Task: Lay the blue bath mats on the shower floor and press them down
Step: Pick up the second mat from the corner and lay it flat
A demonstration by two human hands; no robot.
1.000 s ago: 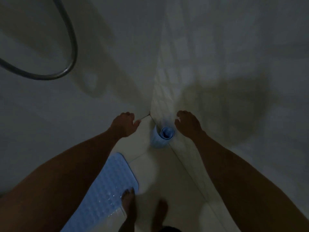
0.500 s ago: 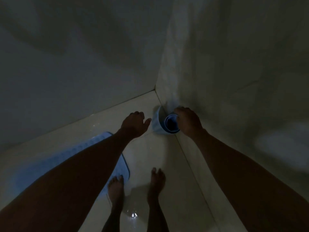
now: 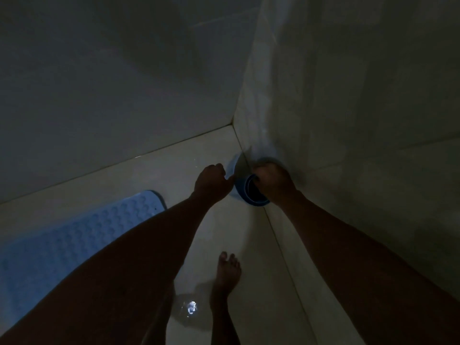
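Bath mats are the business here, and one blue mat [image 3: 74, 235] already lies flat on the shower floor [image 3: 174, 165] at the left, its bumpy face up and its far end rounded near the back wall [image 3: 112, 95]. The person's left arm crosses over its near right part. Moving right, the left hand [image 3: 211, 181] hovers just beside the second mat, fingers loosely curled and holding nothing that can be made out; a second ago it was further off. The rolled mat [image 3: 245, 192] stands in the far corner where the floor meets the side wall [image 3: 348, 120], its open end facing up. The right hand [image 3: 272, 183] has now closed its grip over the roll's rim, fingers curled into the top, where half a second ago it only touched it. That suggests the roll is about to be lifted out and unrolled beside the first mat. A bare foot [image 3: 227, 272] stands near, on wet floor.
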